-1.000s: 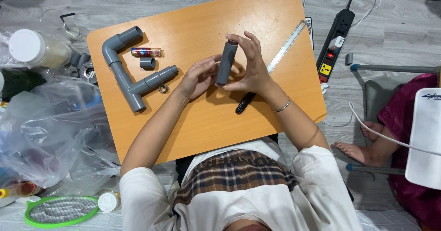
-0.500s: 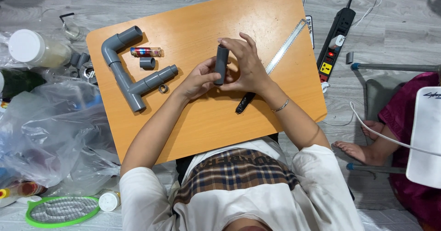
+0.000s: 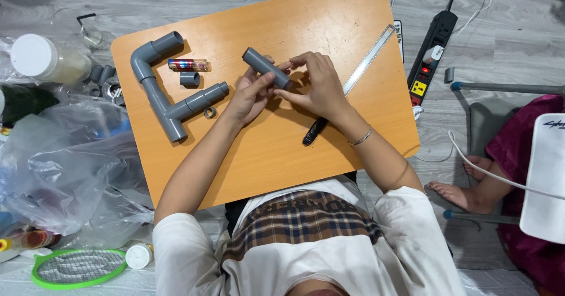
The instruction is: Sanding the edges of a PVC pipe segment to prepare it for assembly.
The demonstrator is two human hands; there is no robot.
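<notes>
Both hands, left hand (image 3: 250, 96) and right hand (image 3: 318, 87), pinched a short grey plastic pipe (image 3: 266, 67) by its near end; light, rigid, likely smooth, it was best gripped mid-length.

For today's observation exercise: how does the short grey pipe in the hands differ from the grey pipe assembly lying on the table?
The short pipe is one straight piece; the pipe assembly joins several pieces with an elbow and a tee. The short pipe is held by the left hand and right hand; the assembly lies untouched. Both are grey plastic.
</notes>
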